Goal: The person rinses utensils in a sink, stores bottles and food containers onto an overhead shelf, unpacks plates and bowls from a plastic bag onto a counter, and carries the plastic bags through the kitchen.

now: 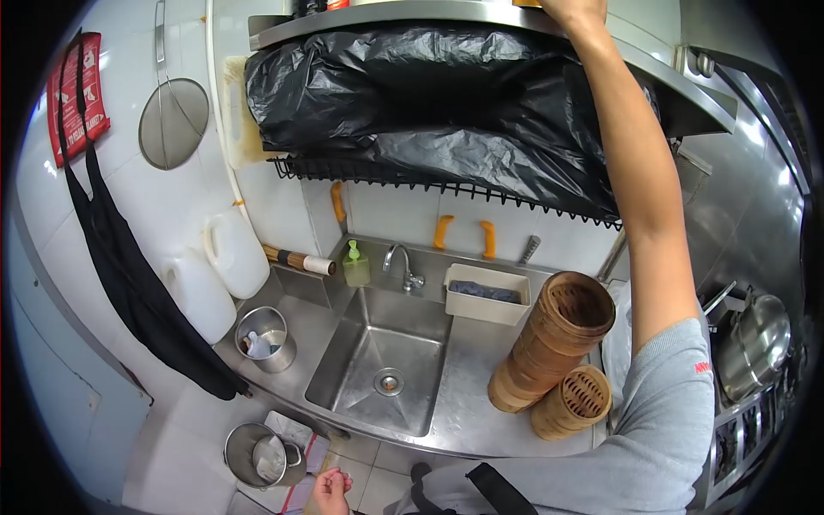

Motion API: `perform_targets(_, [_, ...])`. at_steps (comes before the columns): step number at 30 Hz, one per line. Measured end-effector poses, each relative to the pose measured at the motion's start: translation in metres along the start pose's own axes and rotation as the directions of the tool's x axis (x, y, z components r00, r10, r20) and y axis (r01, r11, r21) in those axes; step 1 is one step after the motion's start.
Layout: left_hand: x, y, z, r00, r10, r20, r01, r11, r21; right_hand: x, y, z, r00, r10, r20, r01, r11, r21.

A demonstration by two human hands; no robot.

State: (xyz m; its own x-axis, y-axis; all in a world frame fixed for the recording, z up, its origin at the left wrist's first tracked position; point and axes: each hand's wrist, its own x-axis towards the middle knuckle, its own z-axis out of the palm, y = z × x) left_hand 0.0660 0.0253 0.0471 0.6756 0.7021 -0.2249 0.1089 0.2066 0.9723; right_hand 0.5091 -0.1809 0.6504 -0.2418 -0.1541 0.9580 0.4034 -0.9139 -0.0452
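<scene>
Metal shelf (412, 12) above the sink (365, 348): right hand (577, 9) there, grip I can't tell; left hand (332, 492) loosely curled, in front; bamboo steamers (541, 352) right, tiled wall (386, 206) behind.

The cropped object (526, 3) by the right hand (577, 9) is yellow, the glossy plastic sheet (343, 81) black, and the short-sleeved cloth top (665, 412) grey with red lettering. The tall cylindrical bamboo steamer stack (541, 352) is brown, the small round bamboo steamer (569, 408) tan with dark slots, the steel worktop (468, 412) silver, and the plastic pump bottle (356, 269) green.
</scene>
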Motion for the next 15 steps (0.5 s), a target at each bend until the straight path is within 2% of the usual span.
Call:
perform_targets(2, [0.000,0.005,0.000,1.000,-0.002,-0.014,0.002,0.999,0.035,0.003,0.003,-0.003,0.948,-0.137,0.287,0.084,0.978,0.190])
perform_targets(3, [0.002,0.005,0.000,1.000,0.000,-0.013,0.000,0.999,0.036,0.005,0.008,0.008,0.949,-0.135,0.286,0.083,0.979,0.189])
perform_targets(5, [0.004,0.007,-0.001,1.000,0.017,-0.005,-0.017,0.999,0.046,0.009,0.024,0.041,0.767,-0.083,0.637,0.212,0.969,-0.129])
perform_targets(6, [0.003,0.011,-0.001,1.000,0.015,0.001,-0.015,0.998,0.058,0.006,0.037,0.049,0.695,-0.097,0.713,0.181,0.983,-0.043])
perform_targets(7, [0.003,0.022,0.001,0.999,0.054,-0.004,-0.053,0.995,0.086,0.000,0.039,0.046,0.694,-0.083,0.716,0.174,0.983,-0.054])
perform_targets(9, [0.009,0.031,0.005,0.994,0.106,0.003,-0.105,0.988,0.109,-0.003,0.040,0.041,0.745,-0.133,0.654,0.123,0.991,0.061])
perform_targets(10, [0.012,0.030,0.007,0.993,0.114,0.002,-0.114,0.989,0.094,-0.005,0.039,0.033,0.736,-0.150,0.660,0.120,0.989,0.090])
perform_targets(11, [0.015,0.028,0.009,0.992,0.123,0.004,-0.123,0.989,0.084,-0.008,0.030,0.010,0.698,-0.132,0.704,0.044,0.989,0.142])
perform_targets(13, [0.028,0.016,0.010,0.995,0.079,0.059,-0.084,0.992,0.093,-0.015,0.039,-0.017,0.683,-0.306,0.664,0.159,0.949,0.273])
perform_targets(15, [0.036,0.023,0.022,0.993,0.013,0.116,-0.027,0.992,0.124,-0.015,0.050,-0.051,0.681,-0.353,0.641,0.160,0.926,0.341])
